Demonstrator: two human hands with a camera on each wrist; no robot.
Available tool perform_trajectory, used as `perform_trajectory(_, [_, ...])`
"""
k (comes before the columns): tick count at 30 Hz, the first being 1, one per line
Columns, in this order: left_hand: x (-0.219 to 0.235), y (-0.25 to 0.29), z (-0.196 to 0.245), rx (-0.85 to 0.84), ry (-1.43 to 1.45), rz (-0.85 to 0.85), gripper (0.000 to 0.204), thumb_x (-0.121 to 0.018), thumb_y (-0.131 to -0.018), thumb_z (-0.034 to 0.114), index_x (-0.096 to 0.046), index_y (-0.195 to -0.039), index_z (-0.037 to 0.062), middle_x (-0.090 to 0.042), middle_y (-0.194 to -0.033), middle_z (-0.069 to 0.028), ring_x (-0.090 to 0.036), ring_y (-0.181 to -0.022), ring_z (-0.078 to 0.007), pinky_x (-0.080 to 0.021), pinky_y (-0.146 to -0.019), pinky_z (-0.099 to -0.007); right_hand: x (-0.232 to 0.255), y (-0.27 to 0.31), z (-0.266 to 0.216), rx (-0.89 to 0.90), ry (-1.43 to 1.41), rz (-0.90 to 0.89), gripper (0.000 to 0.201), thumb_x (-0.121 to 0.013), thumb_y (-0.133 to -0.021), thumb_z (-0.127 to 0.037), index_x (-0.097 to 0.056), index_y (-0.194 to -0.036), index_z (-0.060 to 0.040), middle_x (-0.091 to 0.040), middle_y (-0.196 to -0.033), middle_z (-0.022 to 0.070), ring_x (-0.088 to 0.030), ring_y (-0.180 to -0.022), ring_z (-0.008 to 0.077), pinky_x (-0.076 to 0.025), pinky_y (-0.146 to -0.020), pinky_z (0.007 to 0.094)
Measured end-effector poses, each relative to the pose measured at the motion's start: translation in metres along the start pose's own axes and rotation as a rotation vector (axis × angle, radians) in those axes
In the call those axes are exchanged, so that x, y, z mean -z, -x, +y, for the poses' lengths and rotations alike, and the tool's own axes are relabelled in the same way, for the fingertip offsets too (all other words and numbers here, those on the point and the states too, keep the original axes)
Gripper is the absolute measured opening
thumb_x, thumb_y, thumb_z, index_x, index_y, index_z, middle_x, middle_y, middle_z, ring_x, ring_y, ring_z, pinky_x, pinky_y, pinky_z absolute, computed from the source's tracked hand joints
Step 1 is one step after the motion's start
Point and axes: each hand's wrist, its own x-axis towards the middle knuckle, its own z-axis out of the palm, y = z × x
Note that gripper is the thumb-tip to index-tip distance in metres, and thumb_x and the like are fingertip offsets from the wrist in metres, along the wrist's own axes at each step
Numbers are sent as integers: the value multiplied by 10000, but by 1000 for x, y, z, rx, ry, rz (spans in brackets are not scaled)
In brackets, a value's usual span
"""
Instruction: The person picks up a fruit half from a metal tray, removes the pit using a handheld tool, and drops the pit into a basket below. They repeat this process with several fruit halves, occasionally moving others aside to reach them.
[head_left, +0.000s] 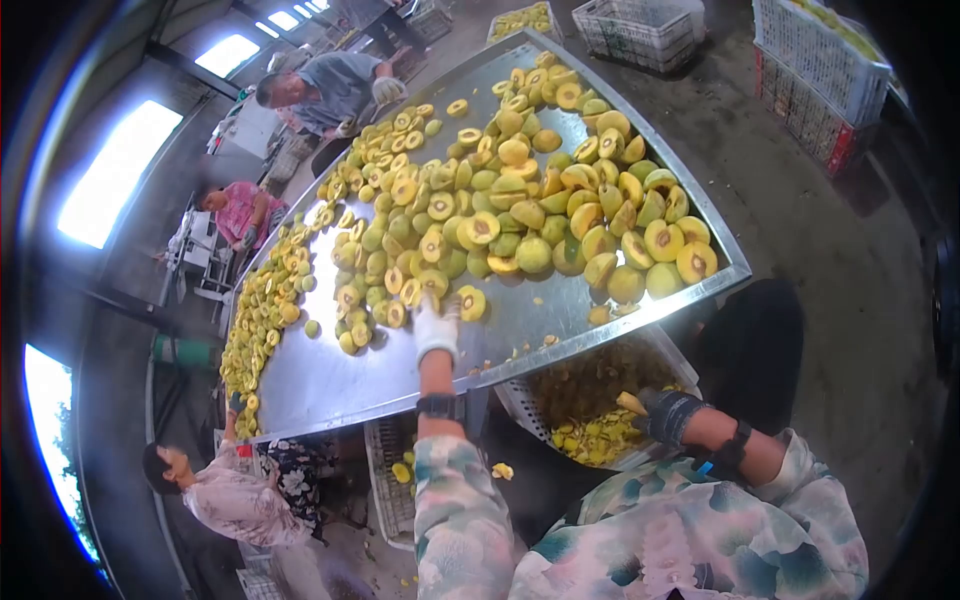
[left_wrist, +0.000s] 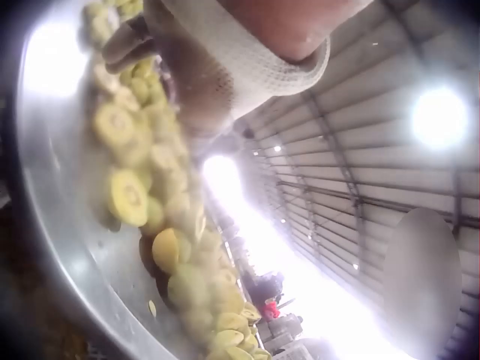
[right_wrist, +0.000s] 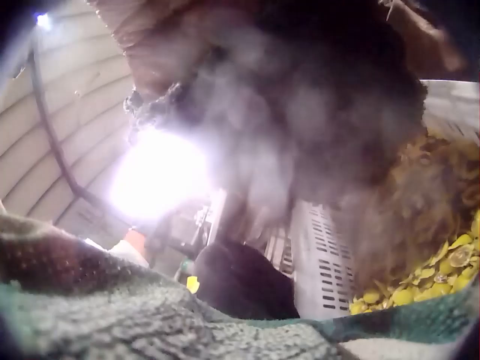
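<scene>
Halved yellow-green fruits (head_left: pixel 482 228), many with brown centres, lie heaped on a metal table (head_left: pixel 300 385). My left hand (head_left: pixel 436 332), in a white glove, reaches over the near edge, its fingers among the fruit halves at the heap's front. In the left wrist view the gloved left hand (left_wrist: pixel 196 75) extends towards blurred fruit (left_wrist: pixel 129 196). My right hand (head_left: pixel 672 416), in a dark glove, pinches a small yellowish piece (head_left: pixel 631 403) above a crate (head_left: pixel 684 362) of yellow pieces and brown matter. The right wrist view shows the dark glove (right_wrist: pixel 300 90) blurred, its fingertips hidden.
Another crate (head_left: pixel 392 500) stands under the table's near edge. Three people are along the table's left side, one (head_left: pixel 250 495) close by. More crates (head_left: pixel 640 30) and a stack (head_left: pixel 815 90) stand on the floor beyond. A yellow piece (head_left: pixel 502 471) shows between my arms.
</scene>
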Motion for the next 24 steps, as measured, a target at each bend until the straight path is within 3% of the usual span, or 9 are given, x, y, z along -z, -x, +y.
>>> perform_trajectory(4, [-51,-8,23,-139,22,35,537,-671,-765,254,-445,-1206,48,-579,-1078,-201,-586,-948,-370,-496,-792,-404,5,3,10,-36,-46,32,419,-575,-842,-326,-508,-1183,-92,-595,-997,218,-573,-913,375,-442,-784,408])
perform_trajectory(6, [-53,1,33,202,650,-110,426,-652,-775,187,-466,-1145,90,-601,-974,-129,-619,-781,-265,-527,-598,-336,-1,2,12,-50,-75,105,421,-584,-836,-352,-523,-1124,-50,-596,-988,227,-574,-911,383,-442,-788,418])
perform_trajectory(7, [-45,16,39,209,646,-110,426,-652,-775,187,-466,-1145,90,-601,-974,-129,-619,-781,-265,-527,-598,-336,-2,3,10,-49,-77,97,421,-584,-836,-352,-523,-1124,-50,-596,-988,227,-574,-911,383,-442,-788,418])
perform_trajectory(9, [-19,49,51,257,1356,-194,279,-614,-796,155,-487,-1043,130,-594,-869,-66,-574,-597,-155,-413,-403,-236,4,0,-1,22,-132,212,423,-587,-833,-364,-530,-1080,-24,-595,-983,236,-572,-916,391,-440,-793,429])
perform_trajectory(13, [3,97,63,141,1653,-244,190,-588,-839,197,-476,-986,157,-564,-824,-40,-576,-592,-178,-367,-381,-218,16,-2,-39,94,-389,232,434,-601,-829,-365,-544,-1067,-6,-596,-955,233,-568,-878,402,-441,-778,426])
perform_trajectory(14, [2,104,58,92,1671,-233,205,-579,-868,268,-444,-969,151,-503,-800,-14,-568,-654,-163,-495,-466,-282,15,-4,-45,94,-390,226,434,-601,-829,-365,-544,-1067,-6,-596,-955,233,-568,-878,402,-441,-778,426])
perform_trajectory(16, [4,120,64,150,1596,-133,199,-550,-883,313,-448,-948,155,-514,-794,-24,-577,-627,-179,-444,-437,-261,9,-8,-54,276,-501,211,417,-598,-837,-336,-536,-1085,-6,-594,-928,201,-582,-812,338,-456,-731,392])
perform_trajectory(20, [11,151,75,103,1410,33,261,-482,-917,400,-442,-990,152,-512,-822,-31,-587,-687,-173,-446,-479,-246,12,12,-92,188,-820,77,306,-619,-839,-224,-544,-1041,-7,-583,-796,79,-532,-701,150,-446,-636,305])
perform_trajectory(24, [12,171,81,135,1616,38,209,-481,-925,310,-439,-988,115,-497,-876,-31,-541,-734,-134,-471,-568,-253,12,24,-112,62,-868,13,290,-606,-848,-213,-537,-1048,-14,-572,-788,63,-522,-687,142,-446,-629,301])
